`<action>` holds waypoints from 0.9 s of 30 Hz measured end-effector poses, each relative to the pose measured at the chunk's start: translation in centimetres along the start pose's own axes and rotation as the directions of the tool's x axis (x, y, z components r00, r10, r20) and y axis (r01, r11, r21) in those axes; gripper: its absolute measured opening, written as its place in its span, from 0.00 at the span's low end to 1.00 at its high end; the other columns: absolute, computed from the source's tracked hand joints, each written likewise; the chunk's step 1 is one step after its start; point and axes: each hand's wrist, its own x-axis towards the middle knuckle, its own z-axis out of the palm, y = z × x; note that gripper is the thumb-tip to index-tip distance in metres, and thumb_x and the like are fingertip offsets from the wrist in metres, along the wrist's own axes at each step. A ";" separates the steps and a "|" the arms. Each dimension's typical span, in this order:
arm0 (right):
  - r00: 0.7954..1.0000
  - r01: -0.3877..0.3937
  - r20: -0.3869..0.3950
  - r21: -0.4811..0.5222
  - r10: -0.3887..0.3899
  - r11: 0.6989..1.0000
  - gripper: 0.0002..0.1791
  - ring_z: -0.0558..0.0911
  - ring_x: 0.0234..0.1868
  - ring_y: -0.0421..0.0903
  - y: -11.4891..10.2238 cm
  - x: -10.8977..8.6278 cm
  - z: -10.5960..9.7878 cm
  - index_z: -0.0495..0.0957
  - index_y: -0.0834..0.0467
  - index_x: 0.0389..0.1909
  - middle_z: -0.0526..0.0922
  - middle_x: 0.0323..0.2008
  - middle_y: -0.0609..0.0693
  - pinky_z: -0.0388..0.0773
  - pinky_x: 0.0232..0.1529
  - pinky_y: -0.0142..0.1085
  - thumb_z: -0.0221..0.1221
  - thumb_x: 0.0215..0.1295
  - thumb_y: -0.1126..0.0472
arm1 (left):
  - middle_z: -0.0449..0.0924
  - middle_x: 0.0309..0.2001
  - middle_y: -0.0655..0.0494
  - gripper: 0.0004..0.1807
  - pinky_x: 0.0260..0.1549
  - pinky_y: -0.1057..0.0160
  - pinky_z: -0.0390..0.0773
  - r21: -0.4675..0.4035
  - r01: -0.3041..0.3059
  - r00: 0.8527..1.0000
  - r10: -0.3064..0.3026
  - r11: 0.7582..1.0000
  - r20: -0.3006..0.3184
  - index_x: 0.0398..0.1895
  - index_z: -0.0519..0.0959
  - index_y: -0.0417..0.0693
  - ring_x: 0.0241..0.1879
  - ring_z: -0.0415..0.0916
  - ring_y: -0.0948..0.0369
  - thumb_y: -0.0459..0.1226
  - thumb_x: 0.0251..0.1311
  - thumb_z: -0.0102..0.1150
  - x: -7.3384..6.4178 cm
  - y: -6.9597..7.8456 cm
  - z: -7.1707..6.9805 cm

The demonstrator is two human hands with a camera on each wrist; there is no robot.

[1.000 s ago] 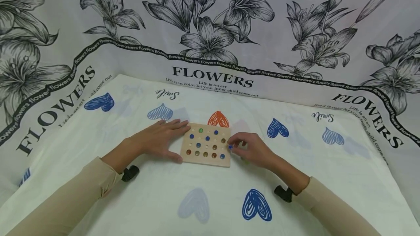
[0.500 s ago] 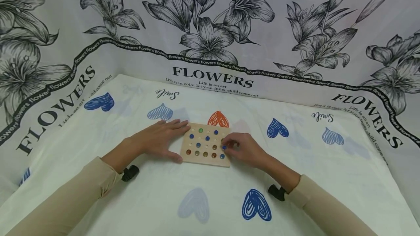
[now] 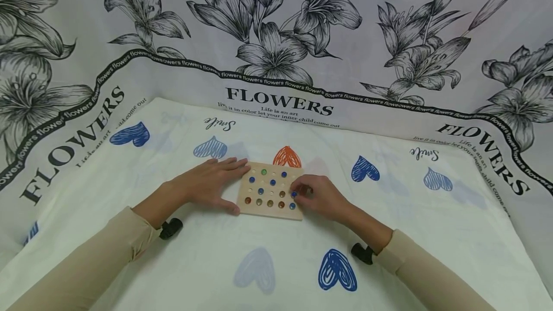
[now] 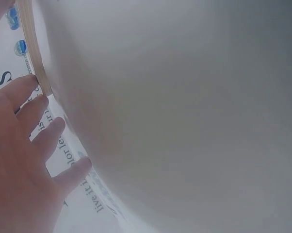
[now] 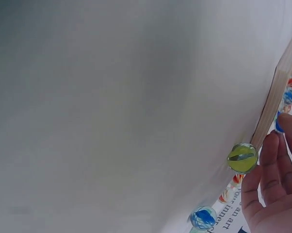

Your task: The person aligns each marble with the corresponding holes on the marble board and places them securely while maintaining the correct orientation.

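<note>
A wooden board (image 3: 270,212) with rows of round hollows lies on the white cloth, several of them filled with blue, green, amber and reddish marbles. My left hand (image 3: 213,181) rests flat at its left side, fingers spread, with fingertips and thumb touching the edge; the left wrist view has those fingers against the board's side (image 4: 33,48). Over the board's right edge, my right hand (image 3: 321,198) pinches a blue marble (image 3: 294,195) between thumb and finger. In the right wrist view that marble (image 5: 279,124) is partly hidden by the thumb.
Beside the right hand, a yellow-green marble (image 5: 243,158) and a clear-blue marble (image 5: 203,218) lie on the cloth, with orange-streaked marbles (image 5: 225,196) behind them. The right hand hides these in the head view. A flower-printed cloth (image 3: 276,56) hangs at the back.
My right hand has moved left with the blue marble, from beside the board to over its right column. The left hand and board have stayed put.
</note>
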 end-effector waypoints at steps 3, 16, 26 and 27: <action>1.000 -0.011 0.003 -0.005 0.011 1.000 0.11 0.79 0.38 0.39 -0.1 0.0 0.1 0.84 0.55 0.44 0.85 0.40 0.44 0.82 0.43 0.32 0.67 0.61 0.67 | 0.53 0.78 0.53 0.61 0.66 0.32 0.57 0.003 0.003 1.000 -0.003 1.000 0.000 0.78 0.59 0.53 0.76 0.51 0.46 0.77 0.45 0.56 0.0 0.0 0.0; 0.997 -0.055 -0.061 0.033 0.057 0.998 0.12 0.80 0.40 0.41 1.5 -1.2 -2.9 0.84 0.57 0.47 0.86 0.42 0.46 0.81 0.43 0.39 0.66 0.62 0.67 | 0.52 0.78 0.54 0.61 0.66 0.32 0.58 0.010 -0.008 1.000 0.008 1.000 -0.007 0.78 0.58 0.53 0.76 0.51 0.46 0.77 0.45 0.55 0.0 -0.1 0.0; 0.986 -0.128 -0.105 0.009 0.128 0.992 0.13 0.81 0.40 0.43 5.0 -2.6 -6.0 0.83 0.59 0.49 0.86 0.42 0.48 0.81 0.42 0.39 0.65 0.63 0.66 | 0.51 0.78 0.53 0.61 0.67 0.31 0.55 -0.003 0.007 1.000 -0.007 1.000 0.014 0.78 0.57 0.52 0.76 0.50 0.46 0.77 0.45 0.56 0.0 0.0 0.0; 0.986 -0.134 -0.100 0.005 0.134 0.991 0.13 0.81 0.40 0.43 5.3 -2.8 -6.0 0.83 0.58 0.49 0.86 0.42 0.48 0.81 0.42 0.39 0.65 0.63 0.66 | 0.51 0.78 0.53 0.61 0.67 0.32 0.55 -0.006 0.010 1.000 -0.010 1.000 0.016 0.78 0.57 0.53 0.76 0.50 0.46 0.77 0.45 0.56 0.0 0.1 0.0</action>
